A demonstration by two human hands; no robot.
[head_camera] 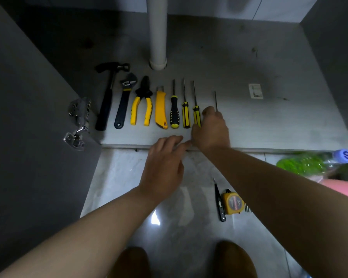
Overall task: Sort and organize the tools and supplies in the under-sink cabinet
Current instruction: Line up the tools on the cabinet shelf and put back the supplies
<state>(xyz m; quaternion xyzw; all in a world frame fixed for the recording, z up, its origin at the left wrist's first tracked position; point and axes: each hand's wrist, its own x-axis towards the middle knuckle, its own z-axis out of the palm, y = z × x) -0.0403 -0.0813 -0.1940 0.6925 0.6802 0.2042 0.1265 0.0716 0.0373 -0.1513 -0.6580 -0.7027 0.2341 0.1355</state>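
Note:
A row of tools lies on the cabinet floor (249, 121): a black hammer (106, 103), an adjustable wrench (123, 105), yellow pliers (142, 105), a yellow utility knife (161, 109) and three screwdrivers (185, 113). My right hand (211, 129) rests at the right end of the row, closed over the handle of a fourth screwdriver whose thin shaft (216, 101) sticks out beyond my fingers. Just in front of the cabinet's lip hovers my left hand (165, 159), fingers spread, holding nothing. On the tiles outside lie a black test pen (219, 201) and a yellow tape measure (232, 204).
A white drain pipe (157, 33) comes down at the back middle. The open cabinet door with its metal hinge (78, 121) is at the left. A small white sticker (255, 91) lies at the right. A green bag and a bottle cap (346, 155) sit at the far right.

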